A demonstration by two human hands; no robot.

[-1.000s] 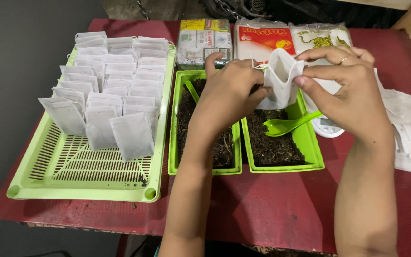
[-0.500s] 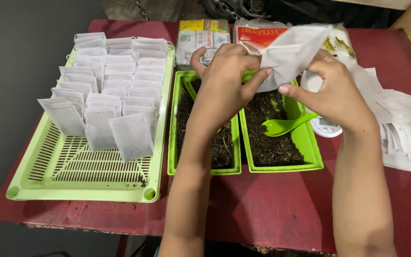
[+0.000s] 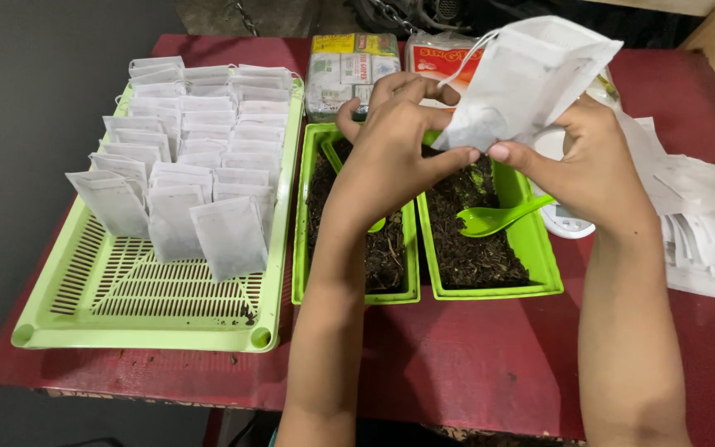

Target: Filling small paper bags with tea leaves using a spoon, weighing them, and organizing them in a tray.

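Fingers (image 3: 457, 157) of both hands pinch white tea bag (image 3: 523, 83) above green trays (image 3: 531, 257); spoon (image 3: 498, 219) beneath.

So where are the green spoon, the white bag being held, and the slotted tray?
green spoon (image 3: 496, 218), head view, its bowl
white bag (image 3: 523, 83), head view, mid-panel
slotted tray (image 3: 126, 290), head view, bare floor

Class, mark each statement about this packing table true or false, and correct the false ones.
1. Both hands hold one white filter bag. True.
2. The green spoon lies in the slotted green basket. False: it lies in the right green tray of dark loose tea.
3. Filled white bags stand in rows in the slotted green basket. True.
4. The left hand grips the spoon. False: it pinches the bag, as does the right hand.
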